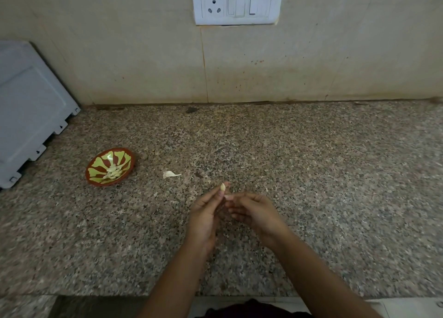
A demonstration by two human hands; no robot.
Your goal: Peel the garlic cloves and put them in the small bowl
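Fingers [219, 194] blurry, clove [223, 186] btm hidden

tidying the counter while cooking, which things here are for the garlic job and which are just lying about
For the job: garlic clove pinched in the left hand, right hand, small bowl holding peeled cloves, white garlic piece on the counter.
Just there: grey appliance, wall socket.

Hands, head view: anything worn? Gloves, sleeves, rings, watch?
Nothing worn that shows. The left hand and right hand are bare, no gloves; no ring is visible, though the picture is slightly blurred. The left forearm and right forearm are bare to the frame's bottom edge, with no sleeve, watch or bracelet. A bit of dark clothing shows at the bottom edge between them.
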